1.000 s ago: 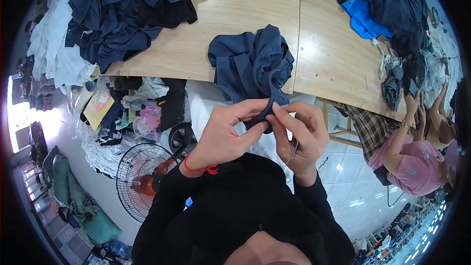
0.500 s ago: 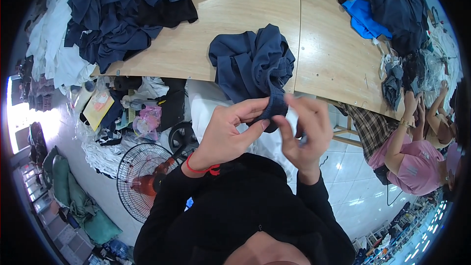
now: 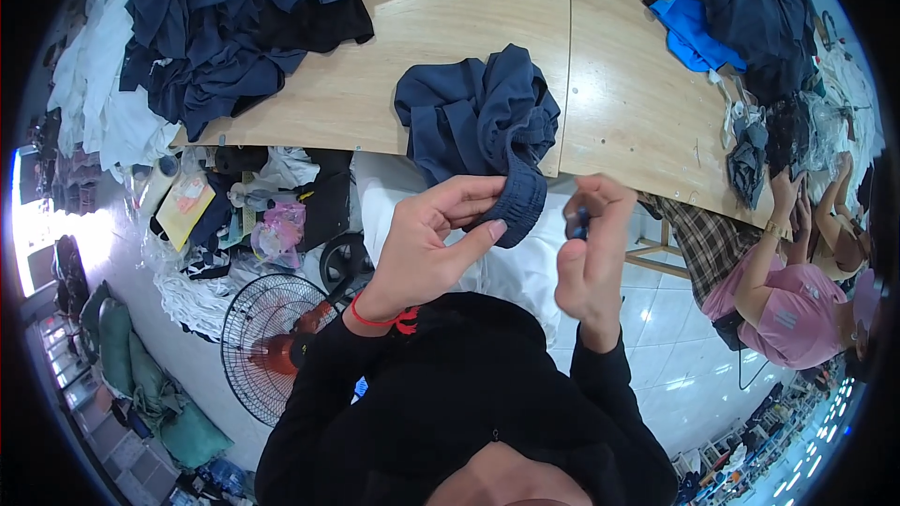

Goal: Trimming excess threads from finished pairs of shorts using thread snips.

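Pinches band (image 3: 525,201) of navy garment (image 3: 471,112), bunched at 12 o'clock on table (image 3: 450,14), with left hand (image 3: 424,242), curls right hand (image 3: 600,260) round blurred dark item (image 3: 579,224), apart from band toward 4 o'clock, seems to be working along band, for next move likely needs steady left pinch.

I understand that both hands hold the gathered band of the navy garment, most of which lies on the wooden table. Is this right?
Not quite: the head view shows only the left hand holding the gathered band; the right hand is apart from it. Most of the navy garment does lie on the wooden table.
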The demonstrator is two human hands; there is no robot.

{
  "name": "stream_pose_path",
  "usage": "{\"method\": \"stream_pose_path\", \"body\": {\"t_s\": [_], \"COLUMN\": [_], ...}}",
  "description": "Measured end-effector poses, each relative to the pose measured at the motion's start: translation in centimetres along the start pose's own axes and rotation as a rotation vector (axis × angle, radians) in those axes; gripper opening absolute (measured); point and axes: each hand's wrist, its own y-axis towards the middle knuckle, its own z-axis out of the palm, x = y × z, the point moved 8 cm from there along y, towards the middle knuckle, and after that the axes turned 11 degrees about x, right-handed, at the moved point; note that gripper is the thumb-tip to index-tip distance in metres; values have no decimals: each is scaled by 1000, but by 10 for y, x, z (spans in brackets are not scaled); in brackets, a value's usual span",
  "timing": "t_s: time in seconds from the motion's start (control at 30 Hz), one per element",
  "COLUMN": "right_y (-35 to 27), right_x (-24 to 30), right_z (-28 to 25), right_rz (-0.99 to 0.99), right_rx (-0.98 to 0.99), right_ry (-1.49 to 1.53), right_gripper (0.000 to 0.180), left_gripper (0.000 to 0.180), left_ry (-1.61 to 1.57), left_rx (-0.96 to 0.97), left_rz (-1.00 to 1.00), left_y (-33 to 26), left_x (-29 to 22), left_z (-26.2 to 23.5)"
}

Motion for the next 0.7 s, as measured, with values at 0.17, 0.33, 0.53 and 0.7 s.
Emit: {"method": "stream_pose_path", "body": {"t_s": [0.17,0.33,0.53,0.7], "right_y": [4,12,12,14], "right_x": [27,38,34,37], "right_z": [14,11,12,12], "right_rz": [-72,-172,-234,-261], "right_rx": [120,27,64,46], "right_ry": [-374,-481,-488,-514], "right_gripper": [41,39,39,38], "left_gripper": [43,42,42,42], "left_ry": [19,88,164,192], "left_rx": [-11,-7,-4,-2], "left_rz": [48,69,76,72], "left_y": [1,0,0,0], "left_x": [-7,-11,-14,-14], "left_z": [-1,0,1,1]}}
